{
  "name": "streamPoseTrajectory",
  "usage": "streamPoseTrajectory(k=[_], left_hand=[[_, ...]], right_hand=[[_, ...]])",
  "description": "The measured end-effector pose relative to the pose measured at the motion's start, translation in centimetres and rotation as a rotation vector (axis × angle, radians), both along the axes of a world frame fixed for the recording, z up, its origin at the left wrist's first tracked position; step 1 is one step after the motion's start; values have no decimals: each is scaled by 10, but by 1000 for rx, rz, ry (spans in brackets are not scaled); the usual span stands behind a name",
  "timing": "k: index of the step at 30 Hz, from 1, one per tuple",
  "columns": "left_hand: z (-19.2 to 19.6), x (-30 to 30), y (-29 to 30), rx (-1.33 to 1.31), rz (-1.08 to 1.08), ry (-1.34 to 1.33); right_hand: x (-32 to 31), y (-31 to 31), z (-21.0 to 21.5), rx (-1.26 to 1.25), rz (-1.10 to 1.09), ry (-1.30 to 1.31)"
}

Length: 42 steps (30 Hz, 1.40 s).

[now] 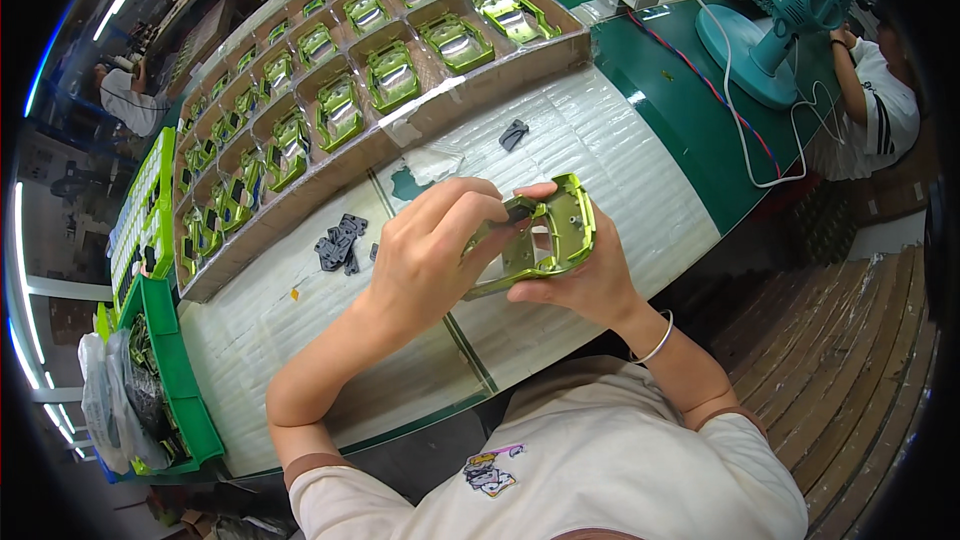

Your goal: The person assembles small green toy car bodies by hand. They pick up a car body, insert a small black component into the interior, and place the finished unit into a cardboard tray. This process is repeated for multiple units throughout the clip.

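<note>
A lime-green plastic housing [572, 230], a hollow frame with raised walls, is held up over the table in front of me. My right hand [600, 285] grips it from the right and below, with the thumb along its lower edge. My left hand [430, 245] is closed at the housing's left side, its fingertips pinched on a small dark piece [519, 208] against the upper rim; the fingers partly cover it. Left of my hands lies a pile of dark grey plastic pieces [341, 243]. One more grey piece [513, 135] lies beyond the housing.
A large divided cardboard tray [440, 100] with several green housings spans the back left. A green crate [185, 390] with plastic bags stands at the left. At the right back are a teal fan [755, 55], loose cables [735, 110] and another person [880, 90].
</note>
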<state>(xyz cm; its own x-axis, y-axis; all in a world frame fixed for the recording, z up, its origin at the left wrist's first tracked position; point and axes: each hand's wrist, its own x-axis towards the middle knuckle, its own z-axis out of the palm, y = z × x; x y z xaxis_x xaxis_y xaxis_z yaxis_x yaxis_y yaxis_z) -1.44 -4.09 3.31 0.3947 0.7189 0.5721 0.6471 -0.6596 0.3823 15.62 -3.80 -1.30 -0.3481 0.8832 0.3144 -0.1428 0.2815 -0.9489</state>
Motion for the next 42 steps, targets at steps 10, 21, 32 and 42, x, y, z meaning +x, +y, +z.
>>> streamPoseTrajectory(k=[10, 21, 32, 42], left_hand=[[-6, 8, 0, -209, 109, -345], [-14, 5, 3, -256, 85, -178], [-6, -10, 12, 7, -73, -80], [-38, -18, 26, -155, -522, -737]], right_hand=[[-6, 4, -3, 104, -45, 46], [-2, -1, -1, 101, -114, -62], [-5, 2, 3, 364, -79, -35], [2, 8, 8, 146, 61, -95]])
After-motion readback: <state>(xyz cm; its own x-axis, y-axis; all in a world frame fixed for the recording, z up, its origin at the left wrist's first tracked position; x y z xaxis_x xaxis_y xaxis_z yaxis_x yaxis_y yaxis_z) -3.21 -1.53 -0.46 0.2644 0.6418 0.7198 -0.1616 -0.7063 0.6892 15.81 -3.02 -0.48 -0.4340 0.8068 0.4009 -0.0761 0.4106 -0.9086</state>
